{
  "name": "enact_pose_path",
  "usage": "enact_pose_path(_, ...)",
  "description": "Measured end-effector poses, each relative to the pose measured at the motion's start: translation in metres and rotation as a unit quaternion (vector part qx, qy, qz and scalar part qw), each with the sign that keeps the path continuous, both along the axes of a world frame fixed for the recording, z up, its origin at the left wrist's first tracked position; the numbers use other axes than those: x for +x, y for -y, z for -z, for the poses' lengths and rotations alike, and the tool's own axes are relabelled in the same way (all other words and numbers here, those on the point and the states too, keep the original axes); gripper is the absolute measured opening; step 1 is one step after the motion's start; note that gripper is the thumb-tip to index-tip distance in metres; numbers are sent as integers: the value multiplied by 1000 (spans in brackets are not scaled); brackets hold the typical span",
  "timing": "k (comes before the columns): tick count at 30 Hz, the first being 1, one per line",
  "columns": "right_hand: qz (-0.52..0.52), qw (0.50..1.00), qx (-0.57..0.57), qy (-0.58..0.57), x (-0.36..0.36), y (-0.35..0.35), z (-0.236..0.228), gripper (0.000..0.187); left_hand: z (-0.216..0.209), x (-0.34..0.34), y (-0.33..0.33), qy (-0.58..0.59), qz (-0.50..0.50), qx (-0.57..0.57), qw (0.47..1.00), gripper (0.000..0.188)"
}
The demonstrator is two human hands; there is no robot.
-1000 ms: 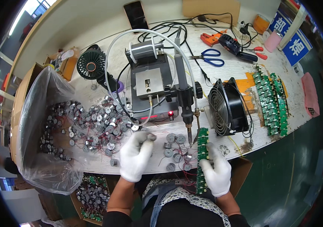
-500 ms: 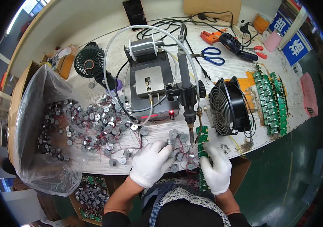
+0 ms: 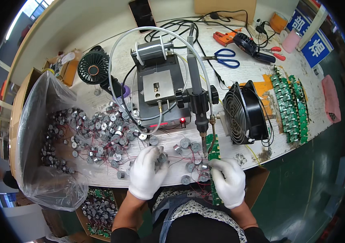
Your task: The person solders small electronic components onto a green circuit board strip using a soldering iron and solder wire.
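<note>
My left hand (image 3: pixel 146 174), in a white glove, is closed round a small round silver motor (image 3: pixel 162 157) in front of the soldering machine. My right hand (image 3: pixel 230 183), also gloved, has its fingers curled over a long green circuit board strip (image 3: pixel 214 141), gripping it; whether a thin wire is in the fingertips too cannot be seen. Right above the strip, the tip of a clamped soldering iron (image 3: pixel 204 141) points down, close to my right fingertips. Several motors with red wires (image 3: pixel 190 166) lie between my hands, beside the strip.
Many loose motors (image 3: pixel 107 125) spill from a plastic-lined box (image 3: pixel 35 162) at the left. The soldering machine (image 3: pixel 160 89) carries a solder spool (image 3: pixel 150 50). A black fan (image 3: pixel 243 113) stands right of the iron. Farther right lie green boards (image 3: pixel 287 105); behind are blue scissors (image 3: pixel 226 58).
My left hand has moved left, away from the motors by the iron, and now holds a motor. My right fingers have shifted left and drawn together across the strip near the iron's tip.
</note>
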State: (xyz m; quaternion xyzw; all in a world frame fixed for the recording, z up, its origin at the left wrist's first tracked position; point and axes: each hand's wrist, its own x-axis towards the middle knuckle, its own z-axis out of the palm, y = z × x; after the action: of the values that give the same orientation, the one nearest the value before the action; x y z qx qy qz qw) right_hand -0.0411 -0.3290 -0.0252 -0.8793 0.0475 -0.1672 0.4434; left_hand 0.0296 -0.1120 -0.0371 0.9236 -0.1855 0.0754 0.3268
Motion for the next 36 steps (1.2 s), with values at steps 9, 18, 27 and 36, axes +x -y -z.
enact_pose_path(9,-1,1000,4,-4,3,-1,1,16,-13,2,23,89,75,-1,993,23)
enact_pose_path(18,-10,1000,4,-16,1,-5,5,19,-18,-5,37,-46,164,91,981,30)
enact_pose_path(27,-7,1000,-12,-9,2,-6,4,18,-4,-30,19,-211,-41,-258,942,35)
enact_pose_path(36,-80,997,4,-15,3,-1,2,17,-4,-37,43,-28,105,-119,987,26)
